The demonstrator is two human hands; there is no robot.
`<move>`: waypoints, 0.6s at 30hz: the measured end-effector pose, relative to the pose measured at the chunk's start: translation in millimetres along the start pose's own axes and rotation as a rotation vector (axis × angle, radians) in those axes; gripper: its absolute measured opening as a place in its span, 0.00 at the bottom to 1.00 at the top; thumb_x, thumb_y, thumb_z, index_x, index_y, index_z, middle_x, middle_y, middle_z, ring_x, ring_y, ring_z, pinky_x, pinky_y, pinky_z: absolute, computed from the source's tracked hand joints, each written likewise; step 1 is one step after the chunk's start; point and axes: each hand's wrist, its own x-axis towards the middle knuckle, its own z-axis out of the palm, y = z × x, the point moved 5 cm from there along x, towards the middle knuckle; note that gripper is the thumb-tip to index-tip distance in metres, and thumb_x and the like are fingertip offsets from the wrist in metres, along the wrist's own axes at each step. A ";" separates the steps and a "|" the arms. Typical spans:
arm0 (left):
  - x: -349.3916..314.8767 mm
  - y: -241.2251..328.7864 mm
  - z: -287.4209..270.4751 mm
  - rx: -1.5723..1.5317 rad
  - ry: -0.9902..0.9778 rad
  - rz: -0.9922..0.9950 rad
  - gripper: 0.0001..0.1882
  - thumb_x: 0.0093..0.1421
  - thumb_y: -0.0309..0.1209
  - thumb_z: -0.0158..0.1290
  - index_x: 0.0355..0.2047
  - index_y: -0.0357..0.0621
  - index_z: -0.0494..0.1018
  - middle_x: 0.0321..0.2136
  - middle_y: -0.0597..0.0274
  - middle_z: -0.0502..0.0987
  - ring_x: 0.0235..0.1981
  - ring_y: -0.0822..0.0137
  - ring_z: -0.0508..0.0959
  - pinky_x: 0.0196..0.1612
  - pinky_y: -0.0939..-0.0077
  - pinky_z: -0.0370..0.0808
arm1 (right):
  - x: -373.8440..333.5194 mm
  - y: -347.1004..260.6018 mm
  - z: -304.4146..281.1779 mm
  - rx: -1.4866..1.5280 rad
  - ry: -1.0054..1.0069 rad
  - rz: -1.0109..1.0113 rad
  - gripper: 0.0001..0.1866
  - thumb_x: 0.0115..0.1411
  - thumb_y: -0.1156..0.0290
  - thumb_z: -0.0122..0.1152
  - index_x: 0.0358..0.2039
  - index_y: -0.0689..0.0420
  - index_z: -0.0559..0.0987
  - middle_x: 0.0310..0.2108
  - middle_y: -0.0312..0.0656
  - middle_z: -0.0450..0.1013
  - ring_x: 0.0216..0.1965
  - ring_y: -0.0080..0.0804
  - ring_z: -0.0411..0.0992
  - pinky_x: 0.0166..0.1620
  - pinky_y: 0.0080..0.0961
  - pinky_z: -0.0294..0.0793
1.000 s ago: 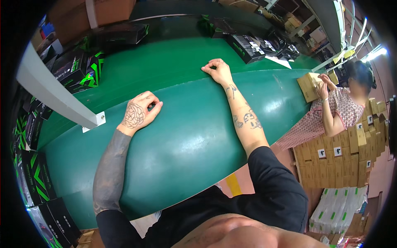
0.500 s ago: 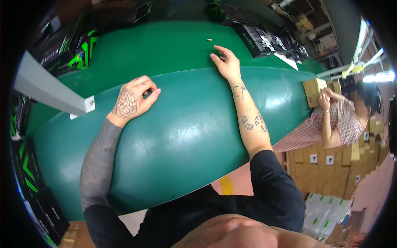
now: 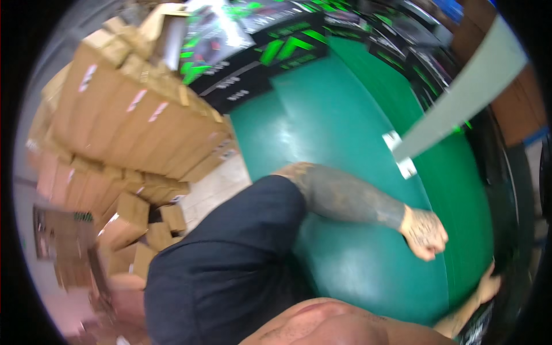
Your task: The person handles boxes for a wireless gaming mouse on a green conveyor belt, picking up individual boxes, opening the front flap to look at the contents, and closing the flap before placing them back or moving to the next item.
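Note:
My left hand (image 3: 424,234) rests on the green table (image 3: 351,253) with its fingers curled in. Nothing shows in its grip. The tattooed left forearm lies across the tabletop beside it. At the lower right rim of the view is my right hand (image 3: 489,286), on the brighter green surface (image 3: 460,224) close to dark items along the edge. Its fingers are blurred and partly lost in the dark there, so whether they hold anything is hidden.
A grey metal post (image 3: 460,95) is bolted to the table by a white bracket. Black boxes with green marks (image 3: 259,63) stack at the table's far end; more black boxes (image 3: 402,52) line the far right. Brown cartons (image 3: 132,109) pile up on the left, with opened ones (image 3: 132,261) below.
The view has swung left, bringing the cartons and stacked black boxes in. My left hand has its fingers curled in both frames. My right hand now appears at the right rim.

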 end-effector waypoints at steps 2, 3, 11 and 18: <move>-1.0 -3.2 -7.0 -0.001 -0.032 -0.055 0.13 0.49 0.41 0.47 0.17 0.47 0.71 0.20 0.64 0.71 0.25 0.62 0.74 0.30 0.67 0.71 | -10.8 32.9 46.5 -0.125 -0.032 0.054 0.36 0.58 0.45 0.48 0.51 0.69 0.67 0.52 0.58 0.63 0.53 0.48 0.63 0.55 0.31 0.63; -6.5 -6.1 -9.4 -0.008 -0.050 -0.123 0.13 0.49 0.41 0.48 0.17 0.47 0.71 0.20 0.64 0.71 0.25 0.63 0.74 0.30 0.68 0.71 | -11.3 15.9 58.1 -0.104 -0.037 0.054 0.36 0.58 0.45 0.48 0.51 0.69 0.67 0.52 0.58 0.63 0.53 0.48 0.63 0.55 0.31 0.63; -2.0 -12.5 -18.1 -0.062 -0.029 -0.193 0.13 0.46 0.39 0.53 0.14 0.47 0.66 0.18 0.65 0.69 0.22 0.62 0.73 0.26 0.67 0.70 | 8.6 -21.2 45.6 -0.272 -0.146 0.027 0.34 0.60 0.45 0.42 0.53 0.64 0.67 0.55 0.51 0.63 0.55 0.44 0.62 0.56 0.31 0.61; -6.0 -9.3 -19.1 -0.051 -0.006 -0.175 0.13 0.47 0.39 0.53 0.14 0.47 0.66 0.18 0.65 0.69 0.22 0.61 0.73 0.27 0.66 0.70 | 10.5 -53.8 22.0 -0.312 -0.234 -0.145 0.26 0.63 0.51 0.40 0.52 0.55 0.70 0.55 0.43 0.64 0.56 0.40 0.60 0.57 0.32 0.59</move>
